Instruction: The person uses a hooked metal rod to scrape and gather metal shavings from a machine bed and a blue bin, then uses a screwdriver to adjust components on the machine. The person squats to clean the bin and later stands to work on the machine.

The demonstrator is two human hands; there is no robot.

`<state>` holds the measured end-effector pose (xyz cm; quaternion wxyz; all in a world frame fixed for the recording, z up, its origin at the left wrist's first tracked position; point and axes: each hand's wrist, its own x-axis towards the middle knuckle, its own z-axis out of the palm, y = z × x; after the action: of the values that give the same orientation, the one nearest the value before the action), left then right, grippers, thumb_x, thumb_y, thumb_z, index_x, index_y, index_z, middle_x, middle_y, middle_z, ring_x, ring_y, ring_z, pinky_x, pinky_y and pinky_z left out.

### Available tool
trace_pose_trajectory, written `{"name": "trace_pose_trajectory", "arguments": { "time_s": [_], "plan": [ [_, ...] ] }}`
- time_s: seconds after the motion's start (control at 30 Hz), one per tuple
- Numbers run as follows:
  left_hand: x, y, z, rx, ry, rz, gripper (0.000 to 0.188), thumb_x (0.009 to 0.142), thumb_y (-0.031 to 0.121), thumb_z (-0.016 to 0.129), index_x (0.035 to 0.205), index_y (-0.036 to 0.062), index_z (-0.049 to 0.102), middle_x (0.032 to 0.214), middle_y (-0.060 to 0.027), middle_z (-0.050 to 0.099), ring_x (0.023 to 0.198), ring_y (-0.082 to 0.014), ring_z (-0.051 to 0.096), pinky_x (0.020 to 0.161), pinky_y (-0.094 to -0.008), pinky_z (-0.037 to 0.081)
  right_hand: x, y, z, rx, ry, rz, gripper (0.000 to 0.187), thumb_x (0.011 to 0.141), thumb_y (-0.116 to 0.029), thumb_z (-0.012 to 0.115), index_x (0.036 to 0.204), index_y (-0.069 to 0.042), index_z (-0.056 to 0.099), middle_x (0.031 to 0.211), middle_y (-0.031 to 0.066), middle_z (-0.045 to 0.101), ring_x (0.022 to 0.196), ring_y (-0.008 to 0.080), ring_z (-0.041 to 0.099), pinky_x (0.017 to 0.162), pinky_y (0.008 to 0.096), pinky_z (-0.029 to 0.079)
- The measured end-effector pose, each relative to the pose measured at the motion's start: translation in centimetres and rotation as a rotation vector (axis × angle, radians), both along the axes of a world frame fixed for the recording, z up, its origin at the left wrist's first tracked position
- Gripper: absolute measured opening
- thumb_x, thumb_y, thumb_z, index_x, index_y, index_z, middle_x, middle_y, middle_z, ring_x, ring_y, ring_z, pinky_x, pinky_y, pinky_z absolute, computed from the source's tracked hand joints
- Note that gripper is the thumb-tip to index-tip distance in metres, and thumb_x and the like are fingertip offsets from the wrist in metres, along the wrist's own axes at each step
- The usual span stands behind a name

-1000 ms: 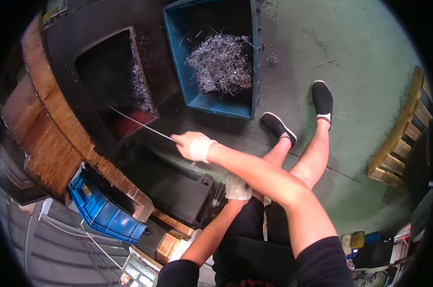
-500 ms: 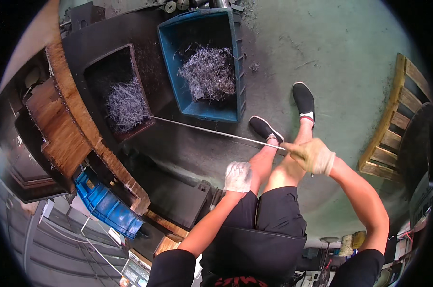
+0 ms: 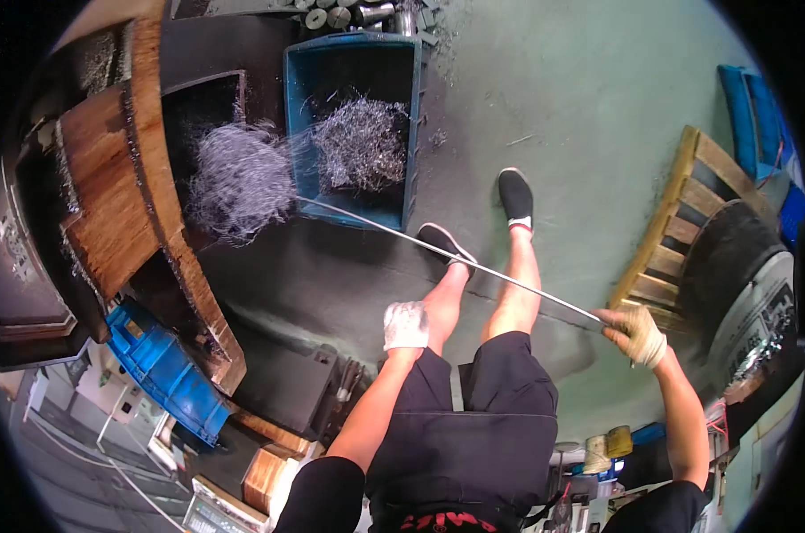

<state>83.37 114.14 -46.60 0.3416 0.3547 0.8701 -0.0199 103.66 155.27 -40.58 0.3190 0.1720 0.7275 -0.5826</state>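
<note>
My right hand (image 3: 635, 335), in a pale work glove, is closed round the near end of a long thin metal rod (image 3: 447, 251). From there the rod slants to the far left. Its far end reaches a blurred, tangled clump of metal shavings (image 3: 241, 182), which covers the opening and rim of a dark bin (image 3: 243, 89). Loose strands stretch from the clump to the blue crate (image 3: 418, 133) beside it, where another pile of shavings (image 3: 362, 144) lies. My left hand (image 3: 406, 325), gloved in white, is by my left knee, curled and apart from the rod.
A rusty brown machine edge (image 3: 154, 178) runs along the left, with a blue plastic bin (image 3: 167, 373) below it. Metal round stock (image 3: 338, 17) lies behind the crate. A wooden pallet (image 3: 656, 258) and a dark rounded object (image 3: 731, 258) are at right.
My right hand has swung out to the right, pulling the rod along. The shavings clump has come up over the dark bin's rim towards the blue crate. My left hand remains by the knee.
</note>
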Motion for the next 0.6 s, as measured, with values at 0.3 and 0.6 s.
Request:
{"name": "trace_pose_trajectory", "arguments": {
  "time_s": [0.3,0.6],
  "plan": [
    [2.5,1.5,0.3,-0.07,-0.015,-0.06,0.02,0.08,0.024,0.051,0.083,0.0077,0.063,0.083,-0.0113,0.063,0.085,-0.0257,0.058,0.085,-0.04,0.039,4.2,-0.9,6.6,0.102,-0.391,-0.321,0.041,0.081,-0.015,0.056,0.118,0.001,0.056,0.062,0.0132,0.053,0.056,0.0133,0.05,0.06,0.0282,0.045],
    [2.6,0.9,0.0,-0.051,0.033,-0.051,0.017,0.079,0.021,0.053,0.081,0.0074,0.062,0.08,-0.0107,0.062,0.084,-0.0264,0.058,0.086,-0.0401,0.039,-13.7,-10.0,-3.2,0.268,-0.148,-0.479,0.038,0.086,-0.027,0.05,0.119,-0.01,0.057,0.094,0.0242,0.062,0.091,0.0367,0.06,0.078,0.0377,0.047]
  ]
}}
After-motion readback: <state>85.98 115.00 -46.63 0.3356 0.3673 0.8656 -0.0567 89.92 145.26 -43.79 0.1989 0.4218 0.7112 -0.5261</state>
